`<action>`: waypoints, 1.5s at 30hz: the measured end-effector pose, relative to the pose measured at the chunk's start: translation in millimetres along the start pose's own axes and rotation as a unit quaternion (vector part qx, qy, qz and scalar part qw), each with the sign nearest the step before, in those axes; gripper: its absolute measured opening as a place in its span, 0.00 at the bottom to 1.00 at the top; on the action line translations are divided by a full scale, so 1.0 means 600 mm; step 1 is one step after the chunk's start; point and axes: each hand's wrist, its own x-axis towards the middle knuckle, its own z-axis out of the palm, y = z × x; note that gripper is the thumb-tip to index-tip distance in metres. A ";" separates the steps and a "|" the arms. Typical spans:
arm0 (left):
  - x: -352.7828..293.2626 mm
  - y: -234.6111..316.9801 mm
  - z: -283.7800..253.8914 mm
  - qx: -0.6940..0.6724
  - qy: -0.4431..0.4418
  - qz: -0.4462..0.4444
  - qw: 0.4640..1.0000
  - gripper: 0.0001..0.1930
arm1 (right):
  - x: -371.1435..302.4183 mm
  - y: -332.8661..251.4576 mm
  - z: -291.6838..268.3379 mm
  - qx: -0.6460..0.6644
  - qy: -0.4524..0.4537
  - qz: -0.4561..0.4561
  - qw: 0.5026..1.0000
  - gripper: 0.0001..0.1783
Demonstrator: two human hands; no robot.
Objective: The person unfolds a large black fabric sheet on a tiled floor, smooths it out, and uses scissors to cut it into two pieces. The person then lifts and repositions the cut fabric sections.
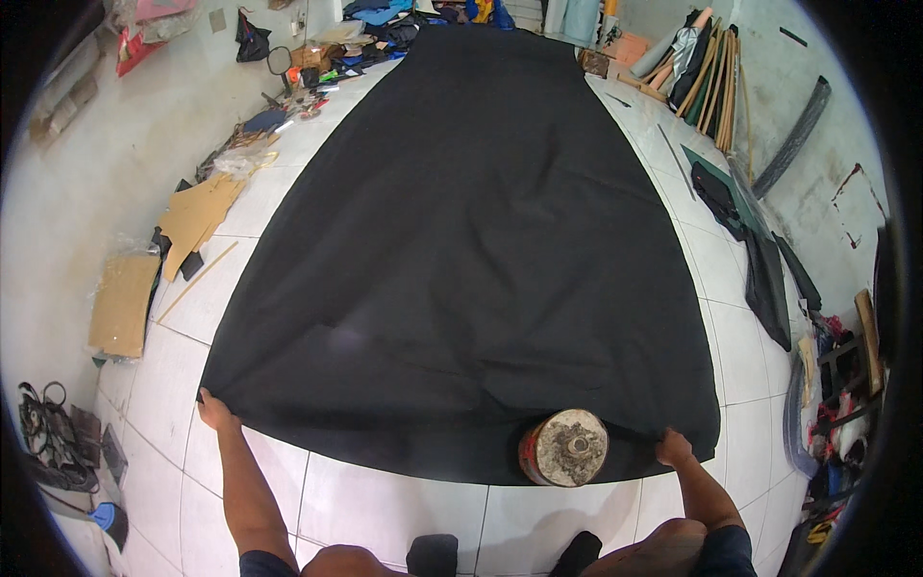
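A long sheet of black fabric (442,221) lies spread over the tiled floor, running from near my feet to the far wall, with soft wrinkles across it. My left hand (219,412) is closed on its near left corner. At the near right, my right hand (674,446) grips the same sheet a little in from the corner, and creases run from it. Between my hands, closer to the right one, a round can (567,448) with a stained, dirty top and reddish side stands on the fabric near its front edge.
Cardboard pieces (125,305) and a thin wooden stick (197,282) lie along the left. Wooden poles (710,87) and rolls lean in the far right corner. Dark fabric scraps (760,279) lie at the right. Clutter (385,38) sits by the far wall.
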 end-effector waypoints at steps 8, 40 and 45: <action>-0.099 0.148 0.081 0.131 -0.089 0.390 0.907 0.21 | 0.001 0.042 0.021 0.002 0.040 -0.051 0.998 0.19; -0.460 -0.152 0.040 0.189 -0.438 -0.340 0.810 0.29 | -0.178 -0.233 -0.148 0.121 0.116 -0.513 0.842 0.38; -0.522 -0.135 0.043 0.208 -0.496 -0.340 0.772 0.29 | -0.188 -0.276 -0.154 -0.036 0.072 -0.536 0.840 0.30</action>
